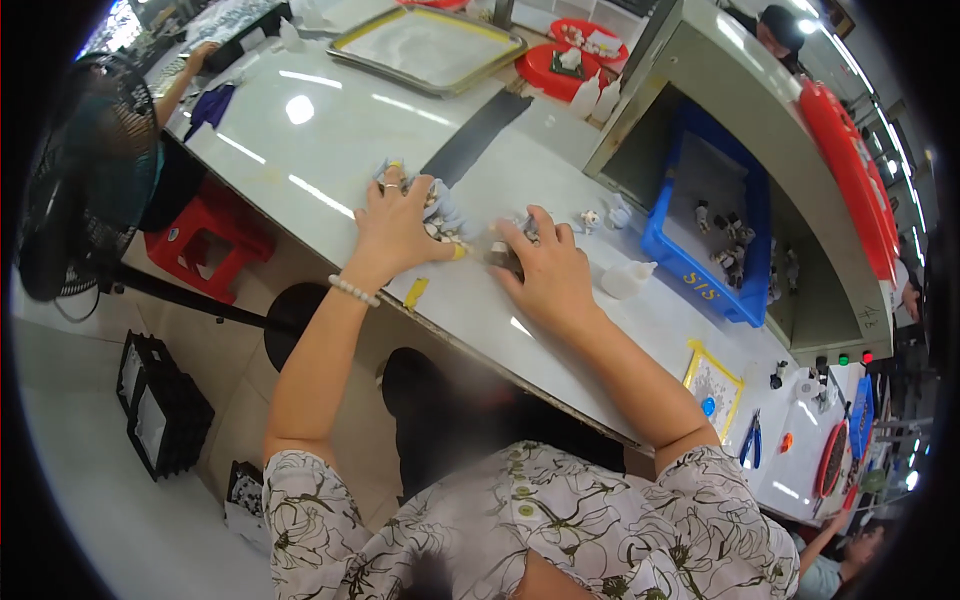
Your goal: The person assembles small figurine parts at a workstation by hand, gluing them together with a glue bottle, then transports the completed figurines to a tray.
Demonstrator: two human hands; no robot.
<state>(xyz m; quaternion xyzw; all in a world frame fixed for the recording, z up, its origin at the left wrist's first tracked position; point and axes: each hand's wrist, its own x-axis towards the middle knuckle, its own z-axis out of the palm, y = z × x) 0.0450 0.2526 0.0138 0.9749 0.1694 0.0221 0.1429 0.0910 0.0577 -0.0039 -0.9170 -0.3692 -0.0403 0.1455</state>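
Observation:
My left hand lies palm down on the white worktable, its fingers spread over a heap of small white and grey parts; a ring and a bead bracelet show on it. My right hand is curled around a small dark and white part just right of that heap. Both hands sit near the table's front edge. What lies under the left palm is hidden.
A blue bin with small figures stands right, inside a grey shelf unit. A white squeeze bottle lies near my right hand. A metal tray and red plates sit behind. Another person sits at far left beside a red stool.

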